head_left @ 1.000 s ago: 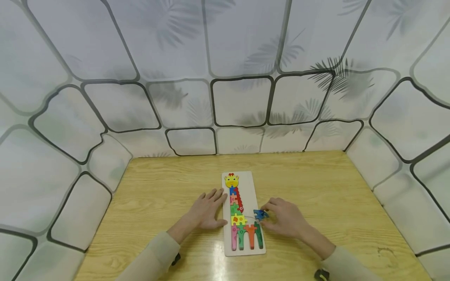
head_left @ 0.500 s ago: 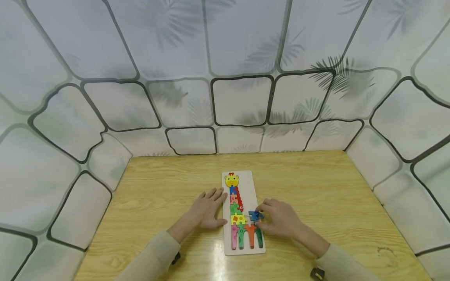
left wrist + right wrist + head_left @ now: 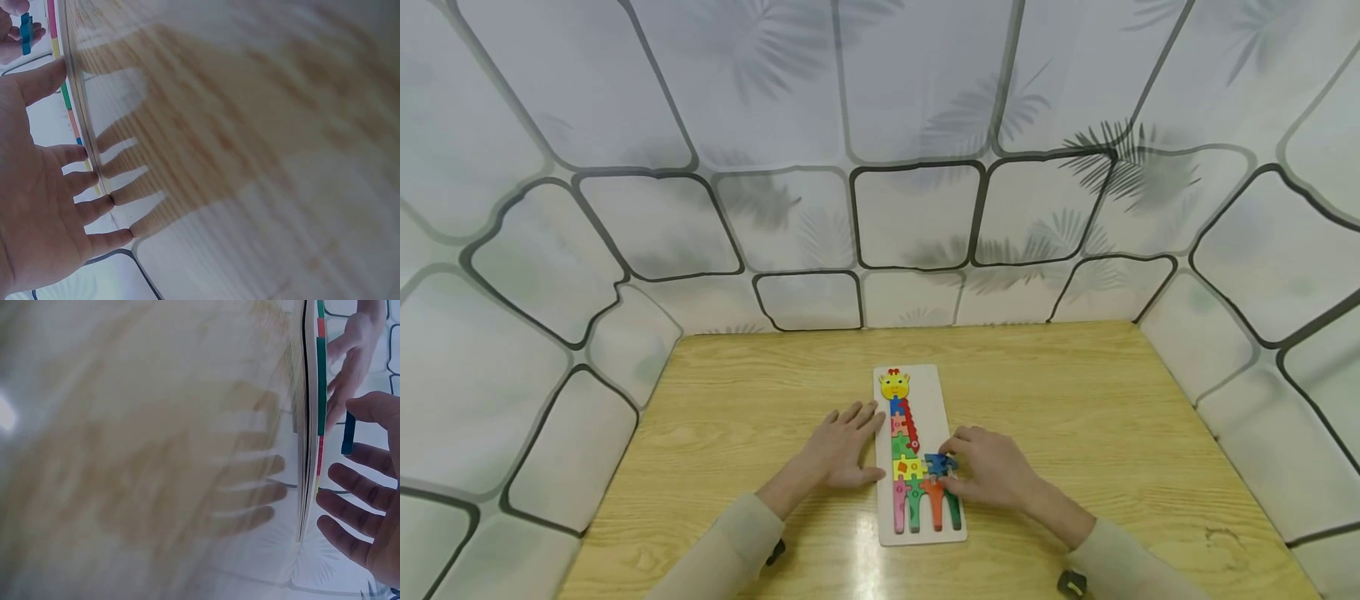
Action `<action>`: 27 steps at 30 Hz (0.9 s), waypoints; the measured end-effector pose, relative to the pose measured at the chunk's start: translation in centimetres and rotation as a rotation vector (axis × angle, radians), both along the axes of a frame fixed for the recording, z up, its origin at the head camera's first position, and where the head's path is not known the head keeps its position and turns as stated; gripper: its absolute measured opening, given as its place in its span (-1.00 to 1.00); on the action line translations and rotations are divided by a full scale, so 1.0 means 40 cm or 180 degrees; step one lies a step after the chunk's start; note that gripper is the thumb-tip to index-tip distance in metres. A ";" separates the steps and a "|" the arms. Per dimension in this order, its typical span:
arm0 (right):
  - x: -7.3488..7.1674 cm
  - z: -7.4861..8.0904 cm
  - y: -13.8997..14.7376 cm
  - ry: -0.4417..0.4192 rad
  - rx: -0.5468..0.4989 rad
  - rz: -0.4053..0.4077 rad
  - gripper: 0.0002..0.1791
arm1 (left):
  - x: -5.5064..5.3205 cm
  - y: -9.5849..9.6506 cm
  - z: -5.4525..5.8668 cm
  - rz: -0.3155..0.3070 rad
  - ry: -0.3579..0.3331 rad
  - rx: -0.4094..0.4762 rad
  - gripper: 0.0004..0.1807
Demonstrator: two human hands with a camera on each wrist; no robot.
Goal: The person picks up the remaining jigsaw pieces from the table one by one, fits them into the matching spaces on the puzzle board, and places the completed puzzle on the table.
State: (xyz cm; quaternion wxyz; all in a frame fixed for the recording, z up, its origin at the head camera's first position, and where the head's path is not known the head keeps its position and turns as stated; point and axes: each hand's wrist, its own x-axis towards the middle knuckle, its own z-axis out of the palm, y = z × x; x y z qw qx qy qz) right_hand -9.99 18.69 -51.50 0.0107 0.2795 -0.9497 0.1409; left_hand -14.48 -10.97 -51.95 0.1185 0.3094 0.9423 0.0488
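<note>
A giraffe jigsaw puzzle lies on a white board (image 3: 928,408): yellow head (image 3: 894,385), multicoloured neck, red mane, yellow body piece (image 3: 907,468) and coloured legs. My right hand (image 3: 996,468) pinches a blue puzzle piece (image 3: 936,463) between thumb and forefinger, over the body area right of the yellow piece. In the right wrist view the blue piece (image 3: 349,432) is held edge-on, apart from the board's surface. My left hand (image 3: 844,450) lies flat with spread fingers, thumb and fingertips at the board's left edge. The left wrist view shows its straight fingers (image 3: 94,209) along that edge.
The board rests on a light wooden table (image 3: 760,392). White walls (image 3: 917,217) with dark stone-like outlines and leaf prints enclose the table at the back and both sides. A dark band (image 3: 1072,583) shows at the right sleeve.
My right hand has moved left with the blue piece, from the board's right edge to beside the yellow body piece, and the piece has turned slightly. The left hand has stayed in place.
</note>
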 end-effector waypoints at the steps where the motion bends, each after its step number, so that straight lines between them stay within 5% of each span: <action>1: -0.001 -0.001 -0.001 -0.0010 0.0005 0.0004 -0.59 | 0.000 0.000 0.000 0.0001 0.0005 0.0003 0.04; 27: -0.009 -0.010 -0.017 -0.0132 0.0242 0.0072 -0.61 | 0.001 0.001 -0.001 0.0002 0.0006 0.0033 0.04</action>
